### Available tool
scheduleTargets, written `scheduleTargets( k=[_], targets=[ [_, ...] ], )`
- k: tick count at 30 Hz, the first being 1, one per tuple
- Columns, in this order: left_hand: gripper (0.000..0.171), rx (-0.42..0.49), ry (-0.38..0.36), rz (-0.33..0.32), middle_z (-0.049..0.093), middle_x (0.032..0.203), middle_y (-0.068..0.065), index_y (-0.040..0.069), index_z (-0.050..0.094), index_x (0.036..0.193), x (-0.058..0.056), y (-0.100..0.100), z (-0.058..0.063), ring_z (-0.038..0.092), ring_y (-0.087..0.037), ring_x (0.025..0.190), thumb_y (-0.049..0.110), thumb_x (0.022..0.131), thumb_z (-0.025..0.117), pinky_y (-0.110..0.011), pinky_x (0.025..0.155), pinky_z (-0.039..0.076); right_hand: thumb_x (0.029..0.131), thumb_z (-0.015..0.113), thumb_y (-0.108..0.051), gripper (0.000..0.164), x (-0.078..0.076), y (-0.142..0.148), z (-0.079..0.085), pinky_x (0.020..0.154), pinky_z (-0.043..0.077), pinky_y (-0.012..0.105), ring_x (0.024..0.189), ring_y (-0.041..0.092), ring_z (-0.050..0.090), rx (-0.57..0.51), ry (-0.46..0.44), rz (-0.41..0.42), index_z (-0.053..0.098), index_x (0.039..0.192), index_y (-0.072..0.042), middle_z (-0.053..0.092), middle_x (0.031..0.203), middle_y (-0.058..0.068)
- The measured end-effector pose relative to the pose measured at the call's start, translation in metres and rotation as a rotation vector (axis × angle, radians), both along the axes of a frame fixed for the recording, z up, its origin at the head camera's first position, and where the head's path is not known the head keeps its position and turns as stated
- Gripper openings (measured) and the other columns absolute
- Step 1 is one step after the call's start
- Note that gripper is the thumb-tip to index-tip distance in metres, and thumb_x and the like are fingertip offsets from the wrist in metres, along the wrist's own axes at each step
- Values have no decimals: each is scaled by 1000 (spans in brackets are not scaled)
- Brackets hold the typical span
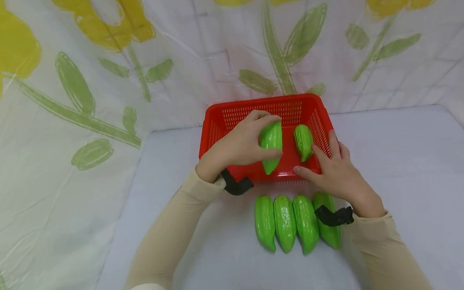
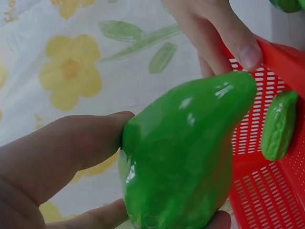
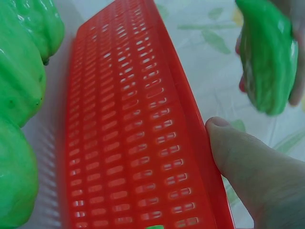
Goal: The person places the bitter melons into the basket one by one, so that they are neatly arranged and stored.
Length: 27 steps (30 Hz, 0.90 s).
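My left hand holds a glossy green bitter melon above the red basket, thumb on one side and fingers on the other. Its pointed end faces down toward the front rim. In the left wrist view, the same bitter melon fills the middle. My right hand rests spread over the basket's front right corner, its thumb against the rim in the right wrist view. A smaller, bumpy bitter melon lies inside the basket, close to the right hand's fingers.
Several bitter melons lie side by side on the white table in front of the basket. The right wrist overlaps the rightmost one in the head view. A flower-printed cloth hangs behind the basket.
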<state>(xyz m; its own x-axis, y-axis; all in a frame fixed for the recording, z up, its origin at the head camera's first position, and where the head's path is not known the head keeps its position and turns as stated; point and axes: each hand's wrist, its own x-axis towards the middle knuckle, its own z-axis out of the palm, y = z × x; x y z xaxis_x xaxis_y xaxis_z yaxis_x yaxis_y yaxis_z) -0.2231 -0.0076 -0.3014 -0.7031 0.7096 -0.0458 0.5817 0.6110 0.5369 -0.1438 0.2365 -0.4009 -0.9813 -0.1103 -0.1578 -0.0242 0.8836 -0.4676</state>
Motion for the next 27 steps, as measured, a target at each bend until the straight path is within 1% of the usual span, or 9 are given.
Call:
scheduleTargets(
  k=[4, 6, 11, 15, 19, 24, 27],
  targets=[
    [76, -39, -18, 11, 38, 159, -11, 16, 44, 158, -16, 14, -4, 52, -22, 129, 37, 93, 76, -37, 104, 52, 98, 51, -69, 102, -1, 1, 0, 94, 43, 81, 148, 64, 4, 7, -3, 2, 20, 164, 3, -22, 168, 30],
    [76, -69, -29, 19, 37, 160, -12, 17, 43, 159, -24, 21, -7, 52, -22, 129, 38, 93, 76, -37, 103, 52, 98, 52, -70, 103, -1, 1, 0, 94, 44, 81, 148, 63, 4, 4, -8, 1, 20, 164, 2, -22, 168, 30],
    [77, -169, -46, 35, 33, 163, -11, 19, 40, 161, -41, 39, -16, 48, -23, 137, 41, 94, 74, -40, 112, 47, 97, 51, -71, 103, -1, 0, 0, 94, 44, 80, 149, 63, 4, -3, -17, -4, 21, 164, 2, -22, 168, 29],
    [78, -225, -69, 34, 32, 165, -10, 20, 38, 162, -50, 51, -23, 43, -22, 144, 42, 95, 73, -40, 117, 43, 97, 49, -72, 104, -1, 0, 0, 95, 44, 81, 149, 62, 2, -1, -32, -4, 20, 164, 2, -25, 168, 29],
    [78, -240, -85, 38, 33, 164, -9, 19, 38, 162, -58, 60, -32, 40, -22, 146, 41, 95, 73, -39, 118, 42, 97, 49, -73, 105, -1, 0, 0, 95, 42, 81, 149, 63, 2, -1, -34, 0, 20, 164, 3, -26, 168, 29],
    [79, -247, -84, 43, 39, 160, -9, 16, 39, 161, -68, 69, -43, 44, -21, 139, 40, 94, 74, -37, 113, 45, 97, 49, -72, 104, -1, 0, 1, 96, 42, 81, 150, 63, 1, 1, -26, 3, 20, 164, 3, -26, 168, 28],
    [79, -251, -97, 43, 40, 160, -9, 16, 40, 160, -74, 75, -50, 41, -23, 143, 39, 93, 74, -37, 113, 44, 98, 50, -72, 104, -1, 1, 2, 95, 43, 80, 150, 63, 0, 0, -22, 4, 21, 163, 4, -25, 168, 28]
  ],
)
